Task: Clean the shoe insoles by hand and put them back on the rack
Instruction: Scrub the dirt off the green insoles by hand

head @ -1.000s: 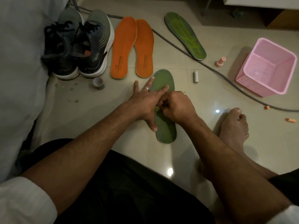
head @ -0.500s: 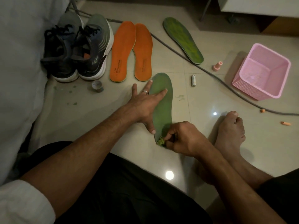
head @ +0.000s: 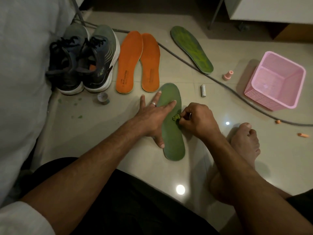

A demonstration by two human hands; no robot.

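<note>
I am watching the green insole [head: 172, 133] lying flat on the tiled floor [head: 101, 133], toe end pointing away from the person, and I am taking it as my landmark. The left hand [head: 152, 116] is reaching in from the insole's left, forearm stretched long and low, palm down. Its fingers are lying straight and spread: the forefinger is pressing on the insole's upper half, a ringed finger is touching its left edge, the thumb is resting at the left edge lower down. The right hand [head: 196, 117] is coming in from the insole's right side, wrist bent, knuckles up. Its fingers are curled, pinching a small crumpled green wad [head: 176, 117] against the insole's right edge at mid-length.

Just beyond the insole's toe two orange insoles [head: 138, 61] are lying side by side, with a pair of dark sneakers [head: 84, 60] to their left. A second green insole [head: 191, 48] is lying farther off, beyond and to the right. A pink basket [head: 254, 94] is sitting well to the right of the insole, and a bare foot [head: 243, 141] is resting near its right side.
</note>
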